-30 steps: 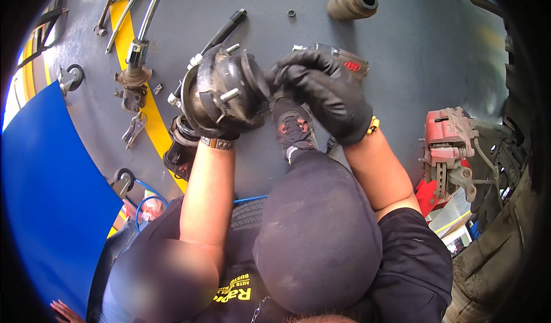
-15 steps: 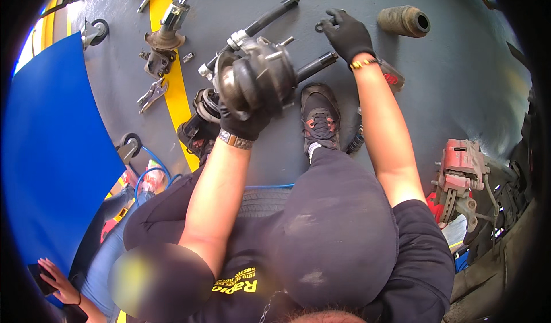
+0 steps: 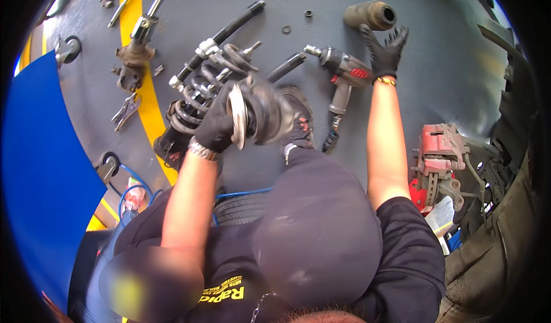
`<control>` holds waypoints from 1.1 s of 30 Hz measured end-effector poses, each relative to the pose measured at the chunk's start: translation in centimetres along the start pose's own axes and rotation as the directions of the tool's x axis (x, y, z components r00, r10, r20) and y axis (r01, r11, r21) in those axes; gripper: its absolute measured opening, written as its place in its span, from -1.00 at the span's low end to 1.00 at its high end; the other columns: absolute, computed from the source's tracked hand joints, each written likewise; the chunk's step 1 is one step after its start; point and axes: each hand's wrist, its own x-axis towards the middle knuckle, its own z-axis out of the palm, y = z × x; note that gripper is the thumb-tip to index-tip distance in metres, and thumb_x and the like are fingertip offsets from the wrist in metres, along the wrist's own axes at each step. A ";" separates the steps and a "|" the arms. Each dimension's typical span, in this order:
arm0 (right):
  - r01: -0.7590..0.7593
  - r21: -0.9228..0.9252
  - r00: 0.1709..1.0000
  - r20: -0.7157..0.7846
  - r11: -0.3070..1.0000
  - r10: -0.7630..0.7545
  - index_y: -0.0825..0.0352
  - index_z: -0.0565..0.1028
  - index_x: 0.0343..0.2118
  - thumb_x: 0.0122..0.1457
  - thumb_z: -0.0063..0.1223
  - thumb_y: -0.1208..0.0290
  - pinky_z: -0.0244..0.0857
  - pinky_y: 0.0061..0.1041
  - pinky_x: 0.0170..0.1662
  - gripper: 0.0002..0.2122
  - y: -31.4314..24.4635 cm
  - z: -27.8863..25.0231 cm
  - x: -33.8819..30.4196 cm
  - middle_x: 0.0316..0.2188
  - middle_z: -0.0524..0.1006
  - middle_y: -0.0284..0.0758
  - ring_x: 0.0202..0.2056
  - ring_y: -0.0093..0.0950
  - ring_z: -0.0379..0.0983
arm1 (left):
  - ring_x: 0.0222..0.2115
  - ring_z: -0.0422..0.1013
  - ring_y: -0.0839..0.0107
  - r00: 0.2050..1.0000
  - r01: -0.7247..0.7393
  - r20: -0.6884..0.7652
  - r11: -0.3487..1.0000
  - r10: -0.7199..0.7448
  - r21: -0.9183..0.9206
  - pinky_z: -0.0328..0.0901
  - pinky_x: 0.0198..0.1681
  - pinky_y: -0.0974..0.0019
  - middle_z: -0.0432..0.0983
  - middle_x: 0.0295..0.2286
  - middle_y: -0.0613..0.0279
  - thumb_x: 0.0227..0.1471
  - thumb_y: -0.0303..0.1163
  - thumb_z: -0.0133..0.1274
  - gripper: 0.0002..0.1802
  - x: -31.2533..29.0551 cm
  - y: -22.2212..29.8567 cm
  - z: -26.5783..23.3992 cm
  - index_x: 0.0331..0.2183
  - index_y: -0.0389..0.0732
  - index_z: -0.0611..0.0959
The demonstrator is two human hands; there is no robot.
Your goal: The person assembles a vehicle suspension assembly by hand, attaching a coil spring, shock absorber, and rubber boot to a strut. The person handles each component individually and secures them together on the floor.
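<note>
My left hand (image 3: 216,121), in a black glove, is closed on a strut top mount (image 3: 270,110), a round dark metal part smeared by motion, with a pale ring at its near side. Just beyond it lies a coil spring (image 3: 202,86) with spring compressor rods (image 3: 238,23) along it; the hand and mount hide part of the spring. My right hand (image 3: 385,53), also gloved, has its fingers spread and nothing in them. Its fingertips are by a brown, dusty strut boot (image 3: 367,15) lying on its side; whether they touch cannot be told.
An impact wrench (image 3: 343,73) lies left of my right hand. A nut (image 3: 309,13) and a washer (image 3: 286,29) rest on the floor. Locking pliers (image 3: 126,110) and a strut (image 3: 136,53) lie left; a red brake caliper (image 3: 441,147) is at right.
My right hand has let go of the small ring and moved right to the boot, fingers spreading. My left hand has tilted the mount, uncovering the coil spring. The impact wrench shows fully now.
</note>
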 end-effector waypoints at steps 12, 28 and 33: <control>0.348 0.535 0.936 -0.239 0.770 -0.257 0.33 0.33 0.16 -0.02 0.56 0.32 0.39 -0.41 0.11 -0.28 -8.5 6.5 -0.1 -0.01 0.44 -0.33 0.00 -0.49 0.40 | -0.01 0.47 -0.08 0.951 0.063 0.064 0.392 -0.302 0.918 0.38 0.07 0.03 0.53 -0.06 -0.11 -0.16 -0.22 0.25 -0.31 -4.3 -9.0 -6.6 0.06 -0.19 0.52; -0.299 0.043 0.895 0.359 0.953 0.265 0.50 0.46 0.10 0.06 0.36 -0.11 0.37 -0.31 0.14 -0.24 -7.7 14.7 -6.0 0.02 0.59 -0.05 0.02 -0.23 0.54 | 0.01 0.46 -0.17 0.998 0.038 -0.042 0.093 0.043 0.995 0.42 0.08 -0.03 0.38 0.15 -0.11 -0.07 -0.31 0.25 -0.32 -8.1 -8.6 -4.4 0.16 0.04 0.53; -0.279 -0.089 0.906 0.307 0.956 0.293 0.51 0.45 0.12 0.10 0.30 -0.14 0.38 -0.28 0.14 -0.24 -5.0 14.3 -4.0 0.04 0.58 -0.03 0.05 -0.17 0.54 | 0.12 0.40 -0.12 0.763 -0.308 -0.108 0.505 0.637 0.806 0.32 0.18 -0.01 0.44 0.12 -0.15 0.03 -0.23 0.26 -0.56 -4.6 -5.4 3.6 -0.08 -0.24 0.64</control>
